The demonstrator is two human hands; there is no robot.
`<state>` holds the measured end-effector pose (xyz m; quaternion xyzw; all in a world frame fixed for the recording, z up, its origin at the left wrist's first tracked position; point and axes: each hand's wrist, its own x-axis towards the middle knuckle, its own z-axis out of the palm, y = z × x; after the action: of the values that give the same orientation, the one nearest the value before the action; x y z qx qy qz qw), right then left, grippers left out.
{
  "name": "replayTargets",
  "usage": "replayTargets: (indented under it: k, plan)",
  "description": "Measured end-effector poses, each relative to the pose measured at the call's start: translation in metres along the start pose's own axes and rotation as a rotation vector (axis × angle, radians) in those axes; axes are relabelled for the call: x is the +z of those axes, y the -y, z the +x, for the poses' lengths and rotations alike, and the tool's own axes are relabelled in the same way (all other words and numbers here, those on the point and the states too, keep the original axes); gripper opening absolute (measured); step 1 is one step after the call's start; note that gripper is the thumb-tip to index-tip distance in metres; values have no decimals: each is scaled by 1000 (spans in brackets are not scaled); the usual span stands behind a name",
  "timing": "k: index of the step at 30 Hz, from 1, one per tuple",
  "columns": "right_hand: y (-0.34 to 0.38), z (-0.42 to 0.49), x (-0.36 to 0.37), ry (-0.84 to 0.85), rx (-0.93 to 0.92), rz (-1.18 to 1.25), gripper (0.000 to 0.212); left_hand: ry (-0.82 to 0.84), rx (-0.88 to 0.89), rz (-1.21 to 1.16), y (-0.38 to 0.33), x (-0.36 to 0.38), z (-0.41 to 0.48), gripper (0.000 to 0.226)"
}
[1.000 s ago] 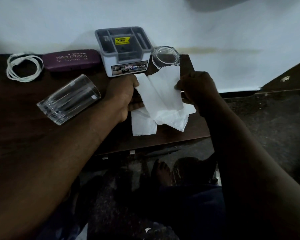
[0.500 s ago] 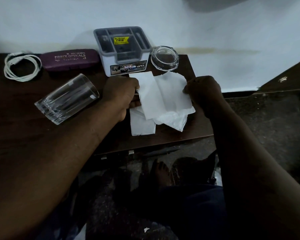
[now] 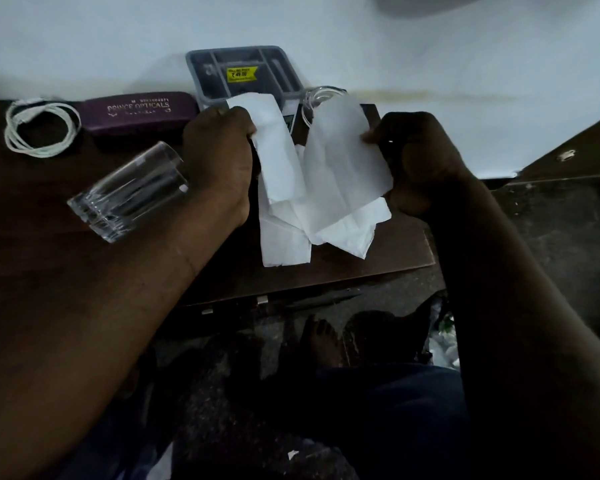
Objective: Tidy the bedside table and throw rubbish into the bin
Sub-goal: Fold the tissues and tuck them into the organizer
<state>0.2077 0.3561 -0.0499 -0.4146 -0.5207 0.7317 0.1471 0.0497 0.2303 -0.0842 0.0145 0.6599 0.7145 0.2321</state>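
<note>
Over the dark bedside table (image 3: 378, 268), left hand (image 3: 219, 161) and right hand (image 3: 420, 157) each grip a white tissue (image 3: 340, 168), lifted above more tissue (image 3: 284, 244) lying flat. Tumbler (image 3: 129, 192) on its side left; spectacle case (image 3: 139, 110), cable coil (image 3: 42, 128), grey organiser (image 3: 243, 72) behind.

Tissue paper (image 3: 329, 174): plain white, no print, mid tabletop (image 3: 32, 237), which is dark brown. Specs case (image 3: 139, 110) at 11 o'clock: deep maroon-purple w/ pale lettering. Cable (image 3: 42, 128) at 10 o'clock: white. Drinking glass (image 3: 129, 192) at 9 o'clock: clear, w/ ribbed lines near base. Organiser (image 3: 201, 60) at 12 o'clock: grey, w/ yellow sticker (image 3: 242, 74), black print. Wall (image 3: 430, 46) behind: white, w/ faint yellow-brown streak at 1 o'clock. Floor (image 3: 551, 230) at 3 o'clock: dark grey, speckled.
</note>
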Motion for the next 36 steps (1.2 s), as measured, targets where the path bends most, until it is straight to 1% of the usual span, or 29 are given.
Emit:
replayTargets:
  k: [1, 3, 5, 7, 8, 9, 10, 11, 13, 17, 19, 20, 21, 22, 23, 25, 26, 27, 29, 31, 34, 36]
  plan:
    - [-3, 3, -1, -66, 3, -63, 27, -4, 16, -9, -1, 0, 0, 28]
    - [-9, 13, -8, -245, 22, -264, 6, -11, 27, -5, -1, -2, 1, 25]
    - [-16, 21, -16, -362, 28, -519, 8, 10, 1, 5, -1, -3, 0, 20]
    - [-22, 25, -19, -358, 19, -800, 6, 50, -31, 12, 1, -3, -2, 18]
    - [-26, 24, -19, -359, 23, -843, 10, 70, -40, 23, 2, -2, -4, 21]
    - [-30, 23, -20, -382, 36, -843, 20, 90, -51, 35, 2, -1, -5, 23]
    - [-33, 23, -21, -419, 40, -795, 28, 111, -72, 44, 3, 0, -5, 24]
    - [-35, 23, -22, -460, 35, -762, 30, 131, -101, 45, 4, 0, -6, 23]
    - [-36, 21, -21, -508, 30, -778, 30, 159, -146, 48, 7, 1, -5, 21]
    - [-31, 19, -22, -490, 11, -838, 36, 247, -169, 65, 10, 0, -7, 20]
    - [-27, 16, -18, -503, -41, -999, 41, 297, -180, 63, 11, 1, -9, 23]
    - [-24, 14, -15, -527, -99, -1069, 42, 317, -184, 67, 12, 1, -10, 23]
    - [-20, 11, -10, -558, -171, -1095, 39, 331, -191, 73, 12, 2, -11, 22]
    - [-15, 8, -5, -557, -227, -1060, 33, 343, -202, 76, 13, 2, -12, 18]
    - [-11, 7, -1, -498, -258, -951, 29, 357, -215, 75, 13, 2, -13, 14]
    - [-9, 4, 11, -238, -188, -634, 23, 381, -244, 62, 13, 3, -15, 12]
    - [-11, 3, 16, -107, -138, -540, 25, 384, -257, 54, 13, 3, -15, 11]
    - [-14, 4, 19, -23, -111, -536, 32, 384, -270, 45, 12, 4, -16, 10]
    - [-19, 6, 23, 20, -100, -572, 43, 394, -296, 24, 11, 5, -18, 19]
    - [-20, 7, 23, 49, -85, -534, 46, 406, -317, 10, 9, 6, -19, 29]
    - [-18, 6, 21, 83, -59, -470, 45, 415, -343, 1, 10, 6, -19, 29]
    - [-19, 5, 20, 101, -54, -426, 43, 425, -358, -2, 11, 7, -20, 23]
